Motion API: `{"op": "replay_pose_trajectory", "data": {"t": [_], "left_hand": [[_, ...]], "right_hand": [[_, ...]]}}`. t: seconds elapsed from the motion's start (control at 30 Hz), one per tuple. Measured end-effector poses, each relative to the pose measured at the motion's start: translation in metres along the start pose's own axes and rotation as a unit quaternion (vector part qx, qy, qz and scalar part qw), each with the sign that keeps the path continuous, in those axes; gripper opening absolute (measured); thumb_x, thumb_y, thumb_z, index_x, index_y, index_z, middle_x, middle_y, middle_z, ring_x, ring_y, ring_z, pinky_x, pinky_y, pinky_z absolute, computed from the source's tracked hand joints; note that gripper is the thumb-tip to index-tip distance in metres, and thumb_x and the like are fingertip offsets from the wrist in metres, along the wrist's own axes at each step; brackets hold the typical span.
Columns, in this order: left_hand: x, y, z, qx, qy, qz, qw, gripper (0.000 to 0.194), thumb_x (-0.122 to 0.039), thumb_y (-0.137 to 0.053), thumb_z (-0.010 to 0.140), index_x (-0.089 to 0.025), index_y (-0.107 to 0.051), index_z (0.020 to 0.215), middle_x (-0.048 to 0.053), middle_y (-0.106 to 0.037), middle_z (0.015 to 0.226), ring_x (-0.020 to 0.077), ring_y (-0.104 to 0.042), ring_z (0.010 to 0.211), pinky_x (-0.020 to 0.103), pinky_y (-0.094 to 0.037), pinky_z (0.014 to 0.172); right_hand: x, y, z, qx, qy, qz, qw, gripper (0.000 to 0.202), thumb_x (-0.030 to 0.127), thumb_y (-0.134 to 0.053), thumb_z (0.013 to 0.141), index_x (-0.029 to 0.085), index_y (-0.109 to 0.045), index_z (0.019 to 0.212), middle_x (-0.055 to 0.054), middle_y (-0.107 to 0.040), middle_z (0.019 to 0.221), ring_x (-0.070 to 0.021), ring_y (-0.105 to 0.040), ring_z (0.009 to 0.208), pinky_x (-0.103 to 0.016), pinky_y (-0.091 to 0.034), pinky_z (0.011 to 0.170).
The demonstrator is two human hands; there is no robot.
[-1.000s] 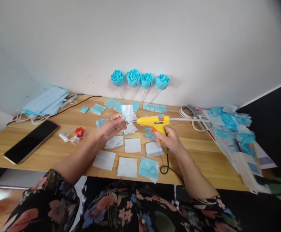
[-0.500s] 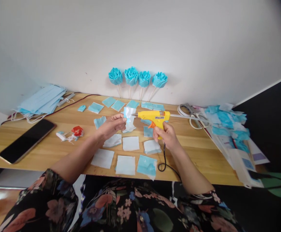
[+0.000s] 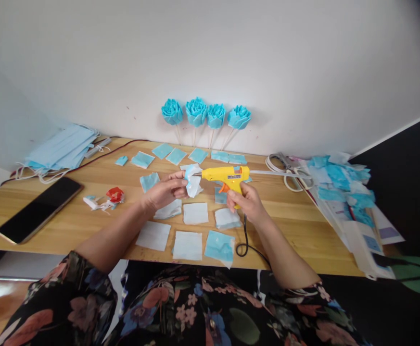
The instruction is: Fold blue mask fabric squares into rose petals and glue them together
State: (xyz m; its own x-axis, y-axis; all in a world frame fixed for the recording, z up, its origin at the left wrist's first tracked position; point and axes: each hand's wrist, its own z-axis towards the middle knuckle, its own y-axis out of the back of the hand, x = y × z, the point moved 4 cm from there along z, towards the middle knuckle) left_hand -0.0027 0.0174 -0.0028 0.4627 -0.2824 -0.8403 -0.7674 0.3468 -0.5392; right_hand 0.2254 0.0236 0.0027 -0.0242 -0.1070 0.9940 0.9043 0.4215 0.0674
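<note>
Between its fingers my left hand [image 3: 167, 191] pinches a small blue and white piece of fabric [image 3: 194, 182]. My right hand [image 3: 246, 201] is wrapped round the handle of a yellow glue gun [image 3: 224, 174], which points left. The gun's nozzle reaches the held piece, and its tip is partly hidden there. A clear glue stick [image 3: 274, 173] juts out of the gun's back. Below the hands lie white squares [image 3: 196, 213] and a blue square [image 3: 219, 246]; more blue squares [image 3: 176, 156] are laid out behind them.
Several blue fabric flowers [image 3: 196, 112] on sticks lean against the wall. At the left are face masks [image 3: 61, 146], a phone [image 3: 40, 210] and a red scrap [image 3: 115, 194]. Scissors [image 3: 292, 177], blue scraps [image 3: 334, 175] and a white power strip [image 3: 364, 247] lie at the right.
The glue gun and my right hand have shifted slightly left. The fabric piece in my left hand has bent and folded around the nozzle area.
</note>
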Motion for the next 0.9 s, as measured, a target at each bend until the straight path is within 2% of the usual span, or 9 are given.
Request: {"op": "replay_pose_trajectory", "data": {"t": [0.17, 0.33, 0.57, 0.67, 0.9], "left_hand": [[0.0005, 0.0010, -0.0007, 0.023, -0.003, -0.001, 1.000, 0.022, -0.031, -0.074, 0.073, -0.015, -0.060, 0.079, -0.008, -0.034, 0.048, 0.0051, -0.026, 0.044, 0.023, -0.030, 0.053], [0.0009, 0.0022, -0.0005, 0.029, -0.016, -0.016, 0.999, 0.019, -0.029, -0.072, 0.072, -0.016, -0.059, 0.076, -0.007, -0.038, 0.048, 0.0058, -0.027, 0.043, 0.023, -0.032, 0.052], [-0.0017, -0.0022, -0.0005, 0.040, -0.020, -0.033, 0.998, 0.017, -0.030, -0.071, 0.071, -0.016, -0.060, 0.072, -0.008, -0.036, 0.043, 0.0063, -0.027, 0.042, 0.026, -0.040, 0.057], [-0.0023, -0.0032, 0.0001, 0.039, -0.019, -0.036, 0.998, 0.017, -0.030, -0.071, 0.072, -0.016, -0.061, 0.074, -0.008, -0.034, 0.042, 0.0068, -0.027, 0.041, 0.025, -0.039, 0.055], [-0.0013, -0.0056, 0.0009, 0.050, -0.016, -0.044, 0.998, 0.021, -0.030, -0.071, 0.072, -0.017, -0.056, 0.065, -0.007, -0.033, 0.041, 0.0084, -0.032, 0.042, 0.026, -0.040, 0.056]], "right_hand": [[-0.0018, -0.0007, -0.0004, 0.015, -0.003, -0.009, 1.000, 0.038, 0.052, -0.067, 0.087, 0.020, -0.053, 0.070, 0.004, -0.058, 0.051, -0.0107, -0.052, 0.044, -0.026, -0.040, 0.050], [-0.0020, -0.0043, 0.0001, 0.021, -0.007, 0.029, 0.999, 0.039, 0.052, -0.069, 0.085, 0.021, -0.051, 0.070, 0.006, -0.057, 0.051, -0.0098, -0.051, 0.042, -0.025, -0.040, 0.048], [0.0041, -0.0023, 0.0000, -0.006, 0.009, 0.043, 0.999, 0.038, 0.050, -0.069, 0.085, 0.021, -0.052, 0.069, 0.005, -0.055, 0.048, -0.0096, -0.049, 0.041, -0.025, -0.039, 0.047], [0.0059, -0.0024, -0.0008, 0.001, 0.017, 0.059, 0.998, 0.037, 0.049, -0.070, 0.085, 0.020, -0.052, 0.069, 0.005, -0.056, 0.048, -0.0095, -0.049, 0.040, -0.025, -0.039, 0.046], [0.0053, -0.0055, -0.0015, 0.018, 0.016, 0.070, 0.997, 0.037, 0.047, -0.071, 0.085, 0.020, -0.052, 0.068, 0.005, -0.057, 0.049, -0.0094, -0.050, 0.040, -0.025, -0.038, 0.045]]}}
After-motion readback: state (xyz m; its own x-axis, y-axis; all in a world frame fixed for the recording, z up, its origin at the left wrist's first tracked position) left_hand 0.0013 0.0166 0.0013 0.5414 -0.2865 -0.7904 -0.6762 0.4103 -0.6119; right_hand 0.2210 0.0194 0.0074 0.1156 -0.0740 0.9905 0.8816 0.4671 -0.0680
